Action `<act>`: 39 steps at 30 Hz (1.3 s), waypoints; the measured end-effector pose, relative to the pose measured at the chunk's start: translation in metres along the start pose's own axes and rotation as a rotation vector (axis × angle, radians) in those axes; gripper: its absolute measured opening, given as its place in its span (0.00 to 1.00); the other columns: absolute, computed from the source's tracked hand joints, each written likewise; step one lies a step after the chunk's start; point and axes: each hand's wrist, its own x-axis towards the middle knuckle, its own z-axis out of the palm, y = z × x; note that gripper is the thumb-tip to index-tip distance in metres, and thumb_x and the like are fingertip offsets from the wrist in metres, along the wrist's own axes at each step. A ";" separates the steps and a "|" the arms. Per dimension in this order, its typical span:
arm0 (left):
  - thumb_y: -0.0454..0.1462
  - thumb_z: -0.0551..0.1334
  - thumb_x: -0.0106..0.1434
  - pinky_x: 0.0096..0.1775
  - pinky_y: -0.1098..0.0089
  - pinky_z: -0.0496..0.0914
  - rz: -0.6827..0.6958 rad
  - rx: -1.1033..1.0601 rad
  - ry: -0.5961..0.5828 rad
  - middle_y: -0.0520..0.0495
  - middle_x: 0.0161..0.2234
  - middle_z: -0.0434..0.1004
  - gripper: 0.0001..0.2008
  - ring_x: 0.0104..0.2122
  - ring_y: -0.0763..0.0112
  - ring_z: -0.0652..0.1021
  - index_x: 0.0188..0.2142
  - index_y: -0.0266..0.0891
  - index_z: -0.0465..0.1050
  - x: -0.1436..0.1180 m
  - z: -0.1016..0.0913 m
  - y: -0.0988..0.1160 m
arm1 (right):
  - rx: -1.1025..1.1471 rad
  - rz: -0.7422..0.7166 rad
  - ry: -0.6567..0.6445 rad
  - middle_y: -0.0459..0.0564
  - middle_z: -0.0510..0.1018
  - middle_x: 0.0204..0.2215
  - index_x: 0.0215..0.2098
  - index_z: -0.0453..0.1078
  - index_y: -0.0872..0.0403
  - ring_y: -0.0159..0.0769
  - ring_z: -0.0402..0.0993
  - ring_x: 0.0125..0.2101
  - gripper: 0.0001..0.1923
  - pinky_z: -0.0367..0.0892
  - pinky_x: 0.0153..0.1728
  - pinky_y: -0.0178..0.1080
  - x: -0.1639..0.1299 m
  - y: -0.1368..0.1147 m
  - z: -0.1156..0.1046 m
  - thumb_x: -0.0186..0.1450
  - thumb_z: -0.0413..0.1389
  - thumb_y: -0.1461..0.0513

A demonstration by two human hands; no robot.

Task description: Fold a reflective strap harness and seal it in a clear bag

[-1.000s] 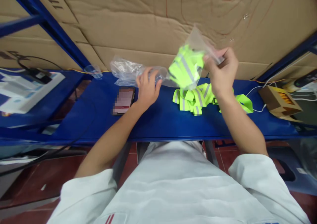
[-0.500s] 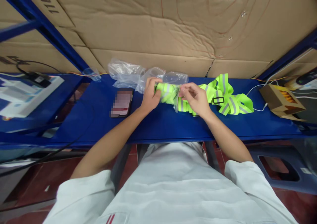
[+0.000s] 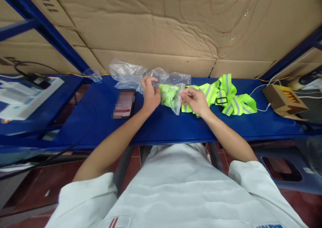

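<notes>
A clear zip bag [image 3: 178, 105] with a folded neon-yellow reflective strap [image 3: 168, 94] inside lies between my hands. My right hand [image 3: 195, 100] pinches the bag's zip edge on its right side. At the bag's left end is my left hand [image 3: 151, 94], its fingers raised and apart, the thumb side close against the bag. Just right of the bag, partly behind my right hand, spreads a heap of loose neon-yellow reflective straps [image 3: 227, 87] with grey stripes and a black buckle [image 3: 221, 100].
Clear plastic bags [image 3: 128, 73] lie along the back of the blue table [image 3: 156, 130], by a clear cup [image 3: 93, 75]. A phone [image 3: 123, 103] sits left of my left hand. A cardboard box [image 3: 283, 102] and white cable stand right. Cardboard [image 3: 151, 33] walls the back.
My left hand has loosened from the bagged strap and its fingers have lifted. The bag's zip edge now shows flattened out beside my right hand, which still pinches it.
</notes>
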 end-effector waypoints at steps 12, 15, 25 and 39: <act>0.43 0.65 0.68 0.35 0.68 0.67 0.283 -0.283 -0.386 0.52 0.28 0.72 0.12 0.28 0.71 0.72 0.31 0.42 0.69 -0.014 -0.010 0.043 | 0.050 -0.131 0.085 0.45 0.81 0.29 0.34 0.72 0.48 0.36 0.79 0.28 0.26 0.78 0.32 0.43 -0.006 -0.007 0.022 0.61 0.66 0.37; 0.46 0.69 0.65 0.35 0.68 0.67 0.213 -0.285 -0.372 0.53 0.28 0.72 0.14 0.28 0.71 0.71 0.32 0.42 0.68 -0.013 -0.010 0.043 | 0.047 -0.125 0.078 0.45 0.80 0.28 0.32 0.71 0.48 0.37 0.78 0.29 0.28 0.77 0.33 0.43 -0.009 -0.008 0.023 0.58 0.66 0.35; 0.54 0.69 0.65 0.37 0.68 0.68 0.017 -0.580 -0.625 0.50 0.31 0.77 0.20 0.31 0.71 0.74 0.35 0.39 0.77 0.000 -0.013 0.033 | 0.062 -0.126 0.043 0.43 0.76 0.26 0.36 0.69 0.47 0.33 0.72 0.23 0.31 0.73 0.26 0.41 -0.010 -0.006 0.024 0.60 0.62 0.31; 0.48 0.75 0.59 0.39 0.68 0.73 -0.193 -0.753 -0.719 0.48 0.29 0.80 0.16 0.31 0.69 0.79 0.34 0.37 0.81 0.004 -0.016 0.025 | -0.054 -0.121 0.042 0.44 0.77 0.26 0.34 0.68 0.48 0.35 0.74 0.25 0.29 0.74 0.27 0.41 -0.012 0.004 0.023 0.58 0.66 0.35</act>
